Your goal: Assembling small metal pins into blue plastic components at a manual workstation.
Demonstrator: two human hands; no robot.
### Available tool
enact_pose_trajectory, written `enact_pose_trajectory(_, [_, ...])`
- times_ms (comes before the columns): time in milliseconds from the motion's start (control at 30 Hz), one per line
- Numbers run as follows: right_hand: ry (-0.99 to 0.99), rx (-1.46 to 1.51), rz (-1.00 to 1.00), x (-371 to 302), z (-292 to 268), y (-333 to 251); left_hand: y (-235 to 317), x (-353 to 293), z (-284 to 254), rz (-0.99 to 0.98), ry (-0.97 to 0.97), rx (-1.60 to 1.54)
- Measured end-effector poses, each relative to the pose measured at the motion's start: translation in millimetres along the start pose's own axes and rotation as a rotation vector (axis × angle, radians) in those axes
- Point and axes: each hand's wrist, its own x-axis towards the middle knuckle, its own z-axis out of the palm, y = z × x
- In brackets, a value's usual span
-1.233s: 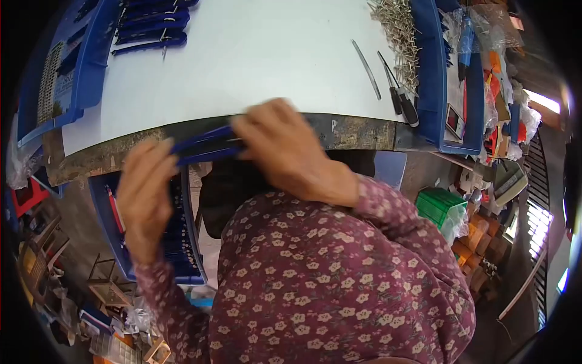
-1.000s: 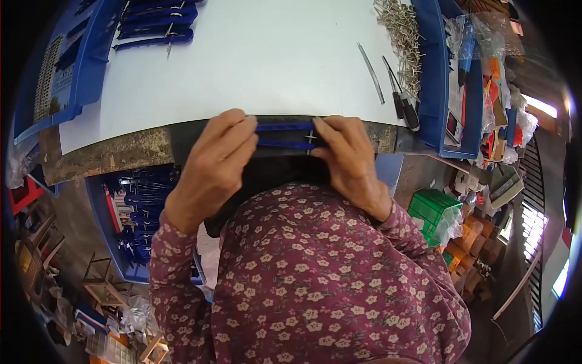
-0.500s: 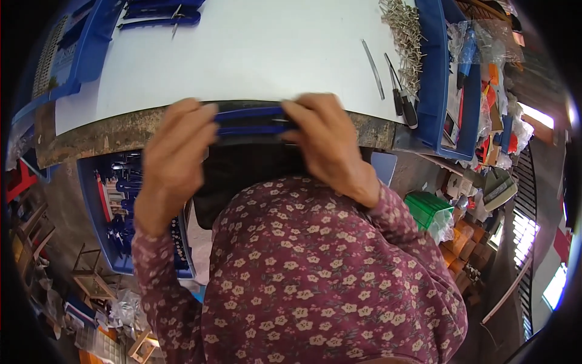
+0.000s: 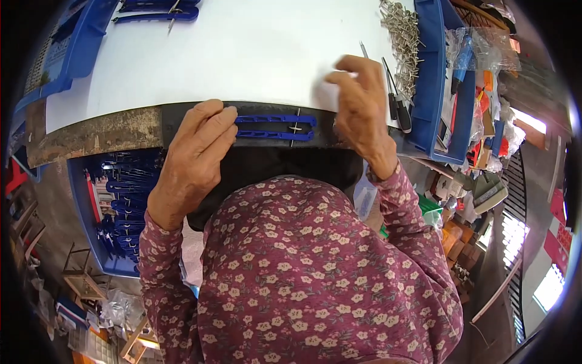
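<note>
A blue plastic tool body (image 4: 276, 127) with two long parallel arms lies crosswise on the dark front edge of the table. Metal pins stand through the joined area near its right end. My left hand (image 4: 197, 148) pinches its left end, the fingertips covering that part. Away from the tool, my right hand (image 4: 364, 100) hangs over the table's right side with bent fingers apart, slightly blurred, and nothing visible in them. Close to it lie a black-handled screwdriver (image 4: 402, 112) and a thin metal rod (image 4: 362, 48). A heap of metal rivets (image 4: 403, 39) spreads farther right.
Similar blue tool bodies (image 4: 156, 14) lie at the far left of the white tabletop (image 4: 254, 54). A blue bin (image 4: 428, 79) borders it on the right, another blue tray (image 4: 66, 57) on the left. Below, a blue crate (image 4: 97, 242) holds many blue tools.
My right hand has let go of the blue tool body and moved right and away over the table. My left hand still holds the other end, slightly nearer the right.
</note>
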Motion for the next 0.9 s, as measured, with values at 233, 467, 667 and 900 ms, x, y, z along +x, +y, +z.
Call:
enact_pose_trajectory(233, [0.085,0.041,0.157,-13.7,-6.5,-8.4,-1.2,3.4,-4.1,0.018,-0.030,0.019])
enact_pose_trajectory(467, [-0.099,-0.006,-0.005,1.4,8.5,-10.0,1.3,2.8,-2.1,0.004,-0.036,0.047])
enact_pose_trajectory(667, [-0.089,0.163,0.146,-22.8,-22.3,-25.9,3.6,2.4,-3.6,-0.001,-0.021,0.066])
enact_pose_trajectory(900, [-0.122,0.244,0.080,-36.2,-3.1,-37.9,4.0,4.9,-4.8,0.010,-0.034,0.013])
